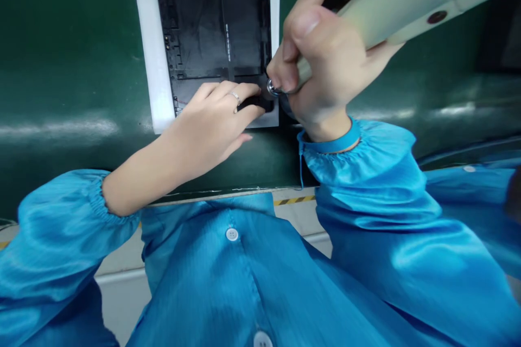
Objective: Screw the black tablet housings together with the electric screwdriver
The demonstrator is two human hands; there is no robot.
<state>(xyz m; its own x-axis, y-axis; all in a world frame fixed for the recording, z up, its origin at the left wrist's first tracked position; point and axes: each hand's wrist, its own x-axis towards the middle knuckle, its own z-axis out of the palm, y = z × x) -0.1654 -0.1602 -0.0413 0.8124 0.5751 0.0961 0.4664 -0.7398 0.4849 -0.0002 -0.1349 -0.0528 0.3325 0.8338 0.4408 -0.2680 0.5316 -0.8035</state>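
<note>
Black panel point(203, 38) apparently undergoes corner work, left hand point(214, 122) half-spread, right hand point(329, 57) clenched round pale tool point(401, 2), seemingly needing steady aim.

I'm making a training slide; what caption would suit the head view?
Right hand gripping a tool beside a dark panel, left hand at its near edge.
</note>
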